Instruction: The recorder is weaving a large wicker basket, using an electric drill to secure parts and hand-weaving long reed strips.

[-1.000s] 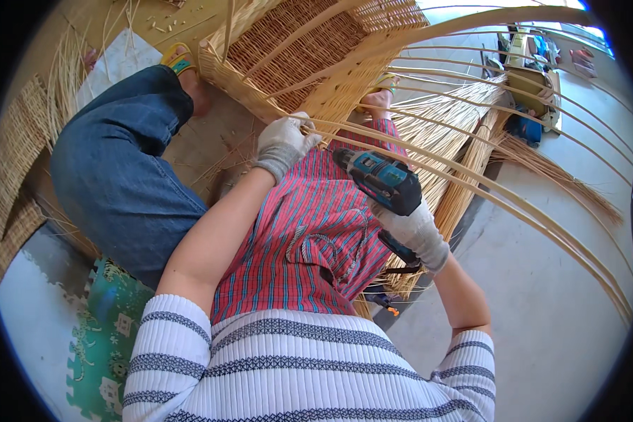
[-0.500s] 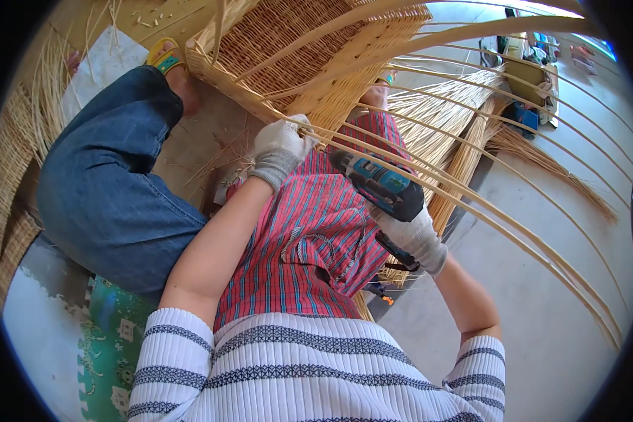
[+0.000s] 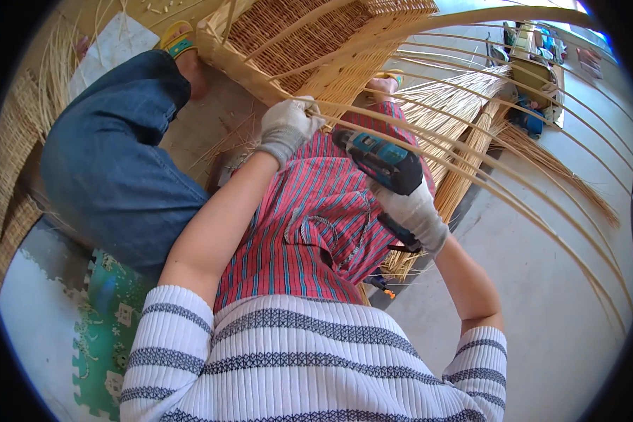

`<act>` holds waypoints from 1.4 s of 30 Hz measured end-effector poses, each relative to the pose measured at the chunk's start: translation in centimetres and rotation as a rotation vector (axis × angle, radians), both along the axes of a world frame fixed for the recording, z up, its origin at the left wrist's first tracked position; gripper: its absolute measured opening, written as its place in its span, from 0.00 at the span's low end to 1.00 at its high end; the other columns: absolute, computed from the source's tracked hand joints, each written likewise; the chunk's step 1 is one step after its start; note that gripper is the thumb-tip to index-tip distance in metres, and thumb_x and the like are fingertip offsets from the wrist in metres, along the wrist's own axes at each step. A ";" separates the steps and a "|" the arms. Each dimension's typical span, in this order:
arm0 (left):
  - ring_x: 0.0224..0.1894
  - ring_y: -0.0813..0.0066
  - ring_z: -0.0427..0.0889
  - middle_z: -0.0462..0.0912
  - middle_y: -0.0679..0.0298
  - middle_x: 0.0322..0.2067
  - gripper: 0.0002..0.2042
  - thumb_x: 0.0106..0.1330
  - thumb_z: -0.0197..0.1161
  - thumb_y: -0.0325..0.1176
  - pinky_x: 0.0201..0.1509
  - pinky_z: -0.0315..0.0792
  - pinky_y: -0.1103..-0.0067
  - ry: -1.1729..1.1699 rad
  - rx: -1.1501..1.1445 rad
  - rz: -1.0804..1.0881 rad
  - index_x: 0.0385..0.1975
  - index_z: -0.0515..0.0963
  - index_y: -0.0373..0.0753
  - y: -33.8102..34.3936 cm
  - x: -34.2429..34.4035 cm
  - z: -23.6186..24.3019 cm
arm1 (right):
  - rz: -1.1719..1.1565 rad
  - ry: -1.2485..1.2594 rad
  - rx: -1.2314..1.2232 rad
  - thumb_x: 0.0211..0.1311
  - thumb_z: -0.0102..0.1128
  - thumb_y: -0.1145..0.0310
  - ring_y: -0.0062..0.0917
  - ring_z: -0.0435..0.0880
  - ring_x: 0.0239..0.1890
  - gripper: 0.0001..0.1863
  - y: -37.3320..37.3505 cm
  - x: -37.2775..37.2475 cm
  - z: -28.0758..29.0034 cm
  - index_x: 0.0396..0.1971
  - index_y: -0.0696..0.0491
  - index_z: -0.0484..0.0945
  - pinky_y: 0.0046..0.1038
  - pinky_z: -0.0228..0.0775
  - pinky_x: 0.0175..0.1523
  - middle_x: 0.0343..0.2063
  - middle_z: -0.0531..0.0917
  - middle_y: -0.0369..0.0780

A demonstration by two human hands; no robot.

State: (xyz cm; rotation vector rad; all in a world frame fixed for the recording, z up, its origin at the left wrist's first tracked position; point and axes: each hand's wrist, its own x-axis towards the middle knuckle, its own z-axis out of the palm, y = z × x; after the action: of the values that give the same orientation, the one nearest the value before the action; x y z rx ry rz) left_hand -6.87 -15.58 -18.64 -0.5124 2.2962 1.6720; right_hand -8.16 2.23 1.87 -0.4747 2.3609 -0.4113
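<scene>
A woven wicker basket (image 3: pixel 350 83) with a pale wooden rim lies tilted at my knees. My left hand (image 3: pixel 288 125), in a white knitted glove, is closed at its near corner, where long pale canes (image 3: pixel 464 166) run off to the right. What exactly the fingertips pinch is hidden. My right hand (image 3: pixel 409 209), gloved too, grips the handle of a teal and black cordless drill (image 3: pixel 385 159). The drill's nose points left toward the corner that my left hand holds, a short way from it. Whether a bit is fitted cannot be made out.
Bundles of thin canes (image 3: pixel 464 169) lie on the floor to the right, beside a crate of odds and ends (image 3: pixel 534 77). A person's leg in jeans (image 3: pixel 119 162) is close on my left. A green foam mat (image 3: pixel 112 330) lies lower left, and long canes arch across the upper right.
The whole view has shifted slightly, with the basket, hands and drill sitting a little higher. Both hands keep their holds, and the long canes at the right have swayed a little.
</scene>
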 end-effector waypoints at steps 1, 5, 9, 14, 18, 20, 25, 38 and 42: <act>0.28 0.62 0.83 0.84 0.63 0.23 0.08 0.54 0.69 0.44 0.32 0.75 0.68 0.002 -0.004 -0.010 0.26 0.82 0.49 -0.1 0.0 0.0 | 0.024 0.017 -0.013 0.57 0.64 0.76 0.32 0.82 0.51 0.21 -0.1 0.1 0.0 0.53 0.55 0.77 0.32 0.73 0.56 0.49 0.83 0.44; 0.28 0.65 0.83 0.84 0.63 0.25 0.10 0.54 0.69 0.45 0.34 0.75 0.72 -0.097 0.097 -0.049 0.27 0.82 0.46 0.0 0.1 -0.2 | -0.121 -0.024 -0.096 0.60 0.64 0.71 0.24 0.77 0.26 0.19 -1.6 0.3 0.6 0.52 0.51 0.77 0.27 0.69 0.30 0.27 0.80 0.37; 0.28 0.68 0.84 0.85 0.65 0.24 0.10 0.56 0.68 0.45 0.34 0.75 0.73 0.053 0.074 -0.029 0.26 0.82 0.45 -0.2 0.3 -1.0 | -0.438 -0.224 0.011 0.59 0.64 0.72 0.16 0.72 0.18 0.21 -2.2 0.4 4.5 0.55 0.49 0.77 0.23 0.65 0.23 0.19 0.76 0.33; 0.32 0.67 0.85 0.87 0.62 0.34 0.16 0.57 0.68 0.45 0.39 0.76 0.72 0.063 0.064 0.005 0.42 0.82 0.47 2.9 -1.5 -0.1 | -0.552 -0.147 -0.242 0.62 0.67 0.67 0.12 0.72 0.19 0.14 2.0 2.2 11.7 0.47 0.53 0.79 0.18 0.65 0.24 0.22 0.77 0.30; 0.51 0.55 0.81 0.84 0.55 0.49 0.34 0.62 0.65 0.42 0.57 0.72 0.72 0.207 0.258 -0.045 0.69 0.62 0.46 10.2 -4.3 3.2 | -0.764 -0.028 -0.236 0.65 0.66 0.65 0.15 0.75 0.19 0.12 6.5 4.3 10.6 0.42 0.56 0.79 0.21 0.67 0.24 0.21 0.78 0.32; 0.54 0.52 0.80 0.82 0.52 0.50 0.29 0.65 0.63 0.39 0.58 0.72 0.71 0.313 0.506 -0.009 0.67 0.66 0.47 12.1 -3.6 3.7 | -0.744 -0.047 -0.287 0.65 0.66 0.65 0.17 0.75 0.19 0.11 8.2 4.8 9.2 0.40 0.56 0.79 0.22 0.69 0.25 0.20 0.77 0.32; 0.32 0.61 0.78 0.78 0.59 0.25 0.05 0.65 0.57 0.30 0.43 0.74 0.69 0.395 -0.002 0.655 0.28 0.78 0.42 4.1 -2.0 -1.3 | -0.864 -0.138 -0.244 0.63 0.67 0.64 0.17 0.76 0.19 0.11 8.2 4.9 5.2 0.40 0.55 0.79 0.22 0.69 0.24 0.20 0.78 0.32; 0.32 0.60 0.82 0.83 0.53 0.29 0.24 0.50 0.77 0.50 0.40 0.75 0.69 -0.031 -0.005 0.096 0.31 0.77 0.37 -2.0 -10.4 -1.5 | -0.355 -0.057 -0.278 0.58 0.71 0.68 0.32 0.85 0.37 0.19 3.9 3.7 3.4 0.49 0.55 0.81 0.32 0.76 0.43 0.38 0.86 0.43; 0.36 0.55 0.84 0.84 0.50 0.31 0.26 0.50 0.75 0.55 0.42 0.75 0.66 -0.152 0.092 0.020 0.33 0.78 0.36 4.0 -5.6 -1.3 | -0.449 -0.067 -0.258 0.56 0.71 0.68 0.35 0.86 0.42 0.19 4.2 2.9 2.3 0.48 0.55 0.81 0.32 0.77 0.46 0.41 0.86 0.44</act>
State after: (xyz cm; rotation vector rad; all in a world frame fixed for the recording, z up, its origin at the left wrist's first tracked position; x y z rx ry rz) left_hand -12.47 -11.57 -19.93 -0.6213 2.1032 1.6769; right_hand -5.25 6.47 4.20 -0.0349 2.3498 -0.9301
